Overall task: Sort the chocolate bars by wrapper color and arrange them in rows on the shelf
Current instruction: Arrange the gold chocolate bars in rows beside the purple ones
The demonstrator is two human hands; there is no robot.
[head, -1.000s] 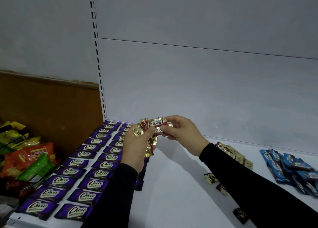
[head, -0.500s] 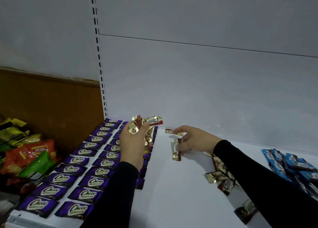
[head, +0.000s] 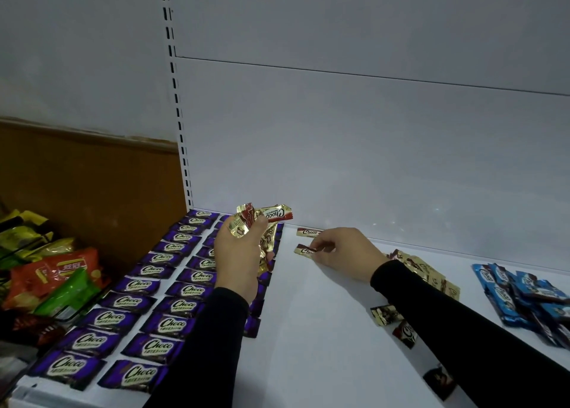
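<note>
My left hand (head: 239, 253) grips a bunch of gold-and-red chocolate bars (head: 265, 219) above the white shelf (head: 308, 330). My right hand (head: 345, 253) pinches one gold-and-red bar (head: 303, 250) that lies flat on the shelf. Just behind it, by the back wall, lies another gold-and-red bar (head: 308, 232). Purple bars (head: 160, 287) lie in rows on the left part of the shelf, partly hidden by my left arm. A loose heap of gold bars (head: 428, 273) sits behind my right forearm, and a pile of blue bars (head: 524, 296) lies at the far right.
Several loose gold and dark bars (head: 387, 314) lie scattered under my right arm. A wire basket with orange, green and yellow snack bags (head: 52, 278) stands left of the shelf. The slotted white upright (head: 179, 124) and back panel rise behind.
My right hand took one bar from the bunch in my left hand, carried it down to the shelf and turned it flat in front of the bar by the wall.
</note>
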